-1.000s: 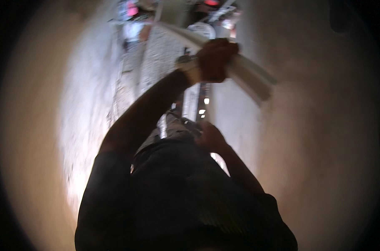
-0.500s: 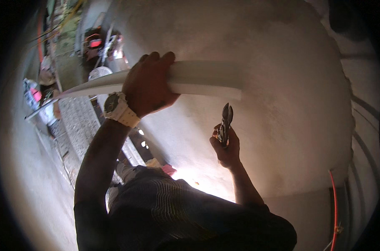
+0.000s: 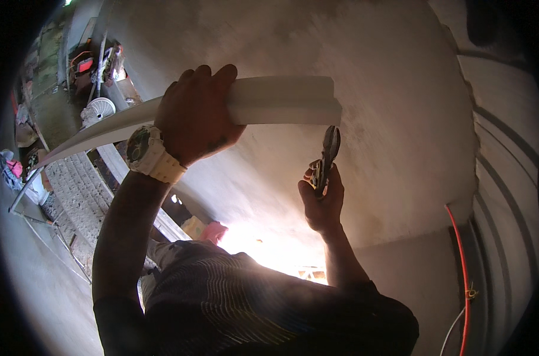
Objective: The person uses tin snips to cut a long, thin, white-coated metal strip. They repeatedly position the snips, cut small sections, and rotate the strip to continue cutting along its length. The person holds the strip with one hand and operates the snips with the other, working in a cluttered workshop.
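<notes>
A long white L-shaped trim strip (image 3: 281, 98) runs across the view, its far-left part curving away. My left hand (image 3: 195, 115), with a white watch (image 3: 154, 155) on the wrist, is wrapped round the strip some way in from its right end. Below that end, my right hand (image 3: 324, 202) is closed on a pair of metal snips (image 3: 330, 145) with the jaws pointing up. Their tips come up to the strip's lower edge, close to its end corner; I cannot tell whether they touch. The snips' handles are mostly hidden in the hand.
A rough grey plastered wall (image 3: 394, 148) stands behind the hands. An orange-red tube (image 3: 459, 261) hangs at the lower right. At left are a speckled plank (image 3: 80, 193), a metal bar (image 3: 26, 190), a round white ribbed lid-like thing (image 3: 101, 107) and clutter. Bright light shines from below.
The strip has shifted slightly left and up, its right end now sharp. The snips have risen to the strip's lower edge, and their jaws look closer together. The whole view has turned a little.
</notes>
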The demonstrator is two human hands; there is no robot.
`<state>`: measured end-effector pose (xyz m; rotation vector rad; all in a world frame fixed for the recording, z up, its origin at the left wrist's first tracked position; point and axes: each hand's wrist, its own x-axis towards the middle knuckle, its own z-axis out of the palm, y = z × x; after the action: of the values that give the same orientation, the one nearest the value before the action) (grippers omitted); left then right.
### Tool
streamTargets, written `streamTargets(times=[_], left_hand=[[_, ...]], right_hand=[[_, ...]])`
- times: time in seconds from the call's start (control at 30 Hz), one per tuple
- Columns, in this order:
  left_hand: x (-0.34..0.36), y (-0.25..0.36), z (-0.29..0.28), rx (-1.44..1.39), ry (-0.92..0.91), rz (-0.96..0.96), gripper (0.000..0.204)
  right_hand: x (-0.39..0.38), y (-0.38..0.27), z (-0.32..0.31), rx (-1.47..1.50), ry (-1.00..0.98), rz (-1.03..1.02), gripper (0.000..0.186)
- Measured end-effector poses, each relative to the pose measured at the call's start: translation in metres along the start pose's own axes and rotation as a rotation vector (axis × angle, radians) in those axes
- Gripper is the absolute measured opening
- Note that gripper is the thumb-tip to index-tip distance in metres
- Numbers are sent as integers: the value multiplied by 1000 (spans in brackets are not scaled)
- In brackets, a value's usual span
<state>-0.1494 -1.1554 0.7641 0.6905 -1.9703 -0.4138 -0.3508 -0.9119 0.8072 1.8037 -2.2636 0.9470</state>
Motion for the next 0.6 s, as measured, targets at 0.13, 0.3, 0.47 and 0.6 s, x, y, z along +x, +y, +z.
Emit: streamTargets(times=[0.13,0.3,0.47,0.6], left_hand=[[1,2,5,6,-14,-24,43],[3,3,10,-5,-49,-14,43],[5,-1,16,1,-42,1,43],[4,-5,20,5,-48,14,44]], right_hand=[[3,-3,-4,-19,6,24,28],[5,-12,-8,-58,-6,77,28],[9,-16,-5,-73,-9,110,40],[7,-16,-2,-80,-17,113,44]])
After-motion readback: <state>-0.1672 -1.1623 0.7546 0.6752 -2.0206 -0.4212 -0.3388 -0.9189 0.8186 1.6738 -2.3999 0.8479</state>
